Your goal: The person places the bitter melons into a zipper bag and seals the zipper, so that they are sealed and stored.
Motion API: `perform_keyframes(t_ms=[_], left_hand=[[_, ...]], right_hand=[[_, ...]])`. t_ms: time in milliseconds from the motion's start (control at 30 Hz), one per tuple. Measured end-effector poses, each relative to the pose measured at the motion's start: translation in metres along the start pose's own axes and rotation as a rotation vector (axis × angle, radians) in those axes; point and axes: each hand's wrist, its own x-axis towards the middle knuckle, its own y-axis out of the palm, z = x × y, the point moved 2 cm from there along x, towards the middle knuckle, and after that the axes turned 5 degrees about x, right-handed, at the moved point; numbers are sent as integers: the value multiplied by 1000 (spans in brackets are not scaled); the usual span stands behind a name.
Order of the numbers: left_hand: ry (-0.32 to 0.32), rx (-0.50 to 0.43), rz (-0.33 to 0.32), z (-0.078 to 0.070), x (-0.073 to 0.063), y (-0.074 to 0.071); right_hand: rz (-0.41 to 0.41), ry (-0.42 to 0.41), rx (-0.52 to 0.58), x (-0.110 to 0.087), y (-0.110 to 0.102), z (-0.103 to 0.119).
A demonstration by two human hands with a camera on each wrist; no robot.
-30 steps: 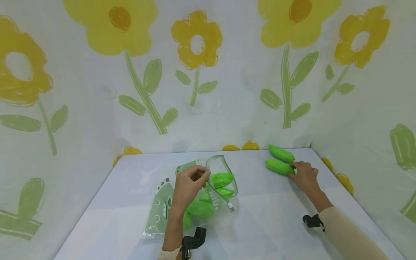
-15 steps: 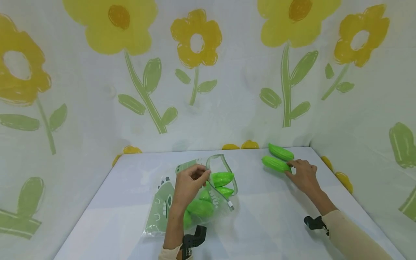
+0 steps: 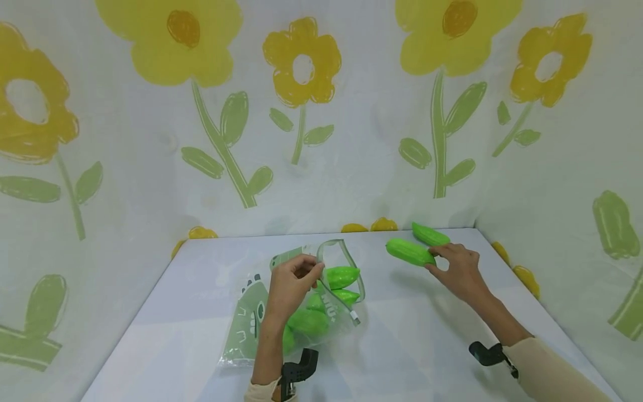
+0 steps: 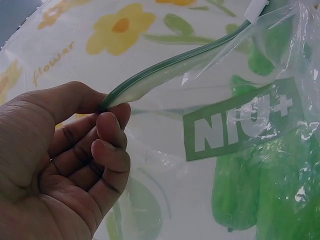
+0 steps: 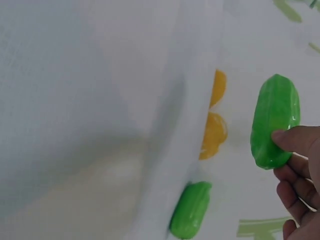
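Note:
My right hand [image 3: 458, 272] pinches one end of a bright green, ridged cucumber-like vegetable [image 3: 409, 252] between thumb and fingers. It is off the table, its shadow falling below it. Behind it, another such vegetable [image 3: 431, 234] lies near the table's back edge, partly hidden by the hand in the head view. My left hand [image 4: 75, 155] pinches the green-edged rim of a clear zip bag [image 4: 160, 120] printed with "NIU+". The bag's mouth [image 3: 346, 254] gapes toward the right. Inside lie several green vegetables [image 3: 308, 322], seen through the plastic.
A white slider [image 3: 355, 317] sits on the bag's zip strip. The white table [image 3: 392, 357] meets a flower-printed cloth wall [image 3: 351, 184] at the back and sides. Black wrist cameras [image 3: 300, 365] are strapped to both forearms.
My right hand has lifted the nearer vegetable from the table and moved it left, apart from the other one. My left hand and the bag have stayed in place.

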Motion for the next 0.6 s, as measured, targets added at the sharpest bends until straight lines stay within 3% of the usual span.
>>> perform_keyframes(t_ms=[300, 600], left_hand=[[-11, 2, 4, 1, 0, 0], [-7, 8, 3, 0, 0, 0]], right_hand=[[-60, -140, 42, -4, -7, 24], [-48, -229, 111, -3, -11, 47]])
